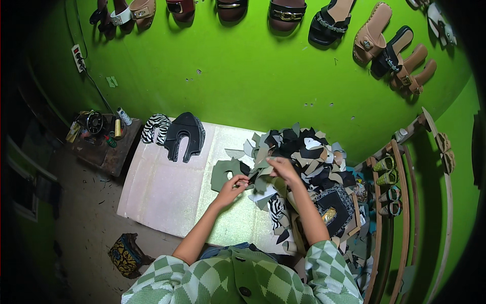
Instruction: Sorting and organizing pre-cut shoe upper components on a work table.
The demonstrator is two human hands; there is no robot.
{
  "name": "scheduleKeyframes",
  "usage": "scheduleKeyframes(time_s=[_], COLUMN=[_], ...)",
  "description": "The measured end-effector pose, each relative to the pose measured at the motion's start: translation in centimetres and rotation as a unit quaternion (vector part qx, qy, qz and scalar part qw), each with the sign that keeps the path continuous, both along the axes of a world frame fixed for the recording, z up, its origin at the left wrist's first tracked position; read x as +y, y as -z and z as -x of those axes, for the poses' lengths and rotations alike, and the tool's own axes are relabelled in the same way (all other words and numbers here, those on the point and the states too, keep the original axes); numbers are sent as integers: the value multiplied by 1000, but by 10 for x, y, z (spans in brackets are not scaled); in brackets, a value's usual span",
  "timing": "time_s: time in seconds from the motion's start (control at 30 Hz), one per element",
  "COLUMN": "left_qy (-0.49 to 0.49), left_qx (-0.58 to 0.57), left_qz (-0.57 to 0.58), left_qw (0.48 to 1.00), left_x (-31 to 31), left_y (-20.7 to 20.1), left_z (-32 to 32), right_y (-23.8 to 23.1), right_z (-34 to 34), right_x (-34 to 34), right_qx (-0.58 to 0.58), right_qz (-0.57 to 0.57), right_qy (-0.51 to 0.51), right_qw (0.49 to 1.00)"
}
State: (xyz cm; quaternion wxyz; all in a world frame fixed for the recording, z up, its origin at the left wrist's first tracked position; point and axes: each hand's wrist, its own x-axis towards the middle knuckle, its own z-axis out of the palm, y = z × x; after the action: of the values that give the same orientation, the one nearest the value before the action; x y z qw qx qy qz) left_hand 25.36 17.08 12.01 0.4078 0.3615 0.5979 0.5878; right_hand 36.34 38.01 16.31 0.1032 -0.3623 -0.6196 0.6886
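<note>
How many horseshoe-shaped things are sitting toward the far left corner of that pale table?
2. The zebra-striped one is at the corner, and the black one is just right of it. Any lying underneath would be hidden.

On the table [169, 197], from its middle: cutouts [185, 125] at 11 o'clock, scraps [310, 144] from 1 to 4. Off it: desk [124, 143] at 10, rack [403, 177] at 3, sandals [287, 15] on the wall [243, 76], 11 to 2.
</note>
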Motion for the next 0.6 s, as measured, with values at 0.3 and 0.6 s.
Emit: scheduleKeyframes(time_s=[0.3, 0.6], left_qy=[-93, -59], left_qx=[332, 198], left_qz=[-18, -16], left_qw=[939, 978], left_x=[-11, -23], left_y=[-11, -21], left_z=[-4, 26], right_y=[25, 35], right_z=[15, 3], right_x=[-59, -62], right_qx=[13, -98], right_qz=[167, -289], right_qy=[32, -179], right_qw=[985, 935])
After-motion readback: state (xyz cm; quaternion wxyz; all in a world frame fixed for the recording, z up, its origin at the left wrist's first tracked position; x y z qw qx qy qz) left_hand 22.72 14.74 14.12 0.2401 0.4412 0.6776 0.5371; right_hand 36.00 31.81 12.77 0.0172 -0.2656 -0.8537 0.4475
